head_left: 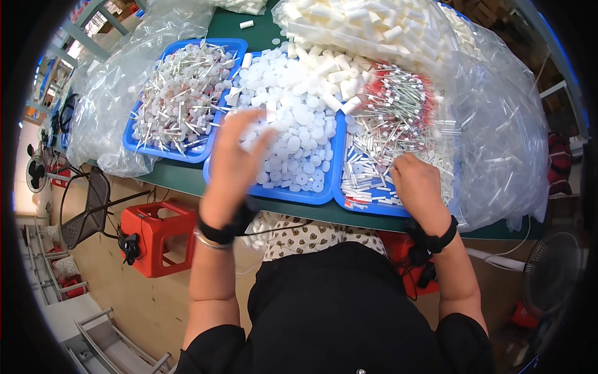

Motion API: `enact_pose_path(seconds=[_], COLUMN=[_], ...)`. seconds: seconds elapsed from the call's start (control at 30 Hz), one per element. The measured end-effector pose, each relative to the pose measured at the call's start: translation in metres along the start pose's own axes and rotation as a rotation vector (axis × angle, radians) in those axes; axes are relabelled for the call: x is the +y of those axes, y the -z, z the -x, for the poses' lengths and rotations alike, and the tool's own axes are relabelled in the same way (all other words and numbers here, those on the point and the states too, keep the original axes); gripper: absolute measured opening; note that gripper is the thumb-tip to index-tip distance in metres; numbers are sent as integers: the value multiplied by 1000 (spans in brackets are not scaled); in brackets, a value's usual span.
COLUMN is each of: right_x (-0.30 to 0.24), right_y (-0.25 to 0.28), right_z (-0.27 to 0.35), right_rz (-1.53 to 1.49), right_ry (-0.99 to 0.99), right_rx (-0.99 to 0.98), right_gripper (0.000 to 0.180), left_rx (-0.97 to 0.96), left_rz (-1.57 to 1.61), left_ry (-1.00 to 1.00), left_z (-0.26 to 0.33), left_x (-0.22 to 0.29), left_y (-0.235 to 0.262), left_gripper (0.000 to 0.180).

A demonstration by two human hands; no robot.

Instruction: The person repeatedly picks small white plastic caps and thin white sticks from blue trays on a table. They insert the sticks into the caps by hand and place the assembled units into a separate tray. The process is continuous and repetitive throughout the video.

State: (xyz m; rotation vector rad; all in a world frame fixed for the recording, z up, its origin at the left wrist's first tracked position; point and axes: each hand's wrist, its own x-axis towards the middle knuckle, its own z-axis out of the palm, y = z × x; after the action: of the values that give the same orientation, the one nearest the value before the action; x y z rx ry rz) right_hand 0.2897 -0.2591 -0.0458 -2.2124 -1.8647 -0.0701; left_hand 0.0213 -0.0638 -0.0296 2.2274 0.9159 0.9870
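My left hand point(233, 159) is blurred above the middle blue tray point(289, 197). Its thumb stands apart from its fingers, and I see nothing held. Translucent white round discs point(296, 143) with centre holes are heaped below it. My right hand point(416, 184) is closed, fingertips down among small white tubes point(367, 181) in the right blue tray point(374, 208); what it pinches is hidden. Beyond it lies a bundle of thin wire-like pieces point(402, 96) with white ends and red parts. Thick white foam-like cylinders point(330, 68) spill over the far end of the middle tray.
The left blue tray point(165, 154) holds many assembled pieces point(187, 93) of discs and thin sticks. Clear plastic bags point(498, 124) flank the green table point(180, 177); another bag of white cylinders point(374, 25) lies at the back. Below are red stools point(152, 230) and a fan point(551, 265).
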Motion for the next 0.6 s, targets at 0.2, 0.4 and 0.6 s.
enact_pose_path(seconds=[0.2, 0.4, 0.6], right_x=[-1, 1, -7], right_y=[29, 39, 35], right_z=[14, 23, 22], right_rz=[-89, -569, -1245], right_ry=[-105, -334, -454], right_rx=[-7, -29, -41], right_gripper=[8, 9, 11], left_rx=[-286, -280, -249], left_rz=[-135, -272, -155], left_ry=[-225, -251, -226], left_z=[39, 40, 38], left_x=[32, 32, 32], left_y=[-67, -75, -76], left_gripper=[25, 22, 22])
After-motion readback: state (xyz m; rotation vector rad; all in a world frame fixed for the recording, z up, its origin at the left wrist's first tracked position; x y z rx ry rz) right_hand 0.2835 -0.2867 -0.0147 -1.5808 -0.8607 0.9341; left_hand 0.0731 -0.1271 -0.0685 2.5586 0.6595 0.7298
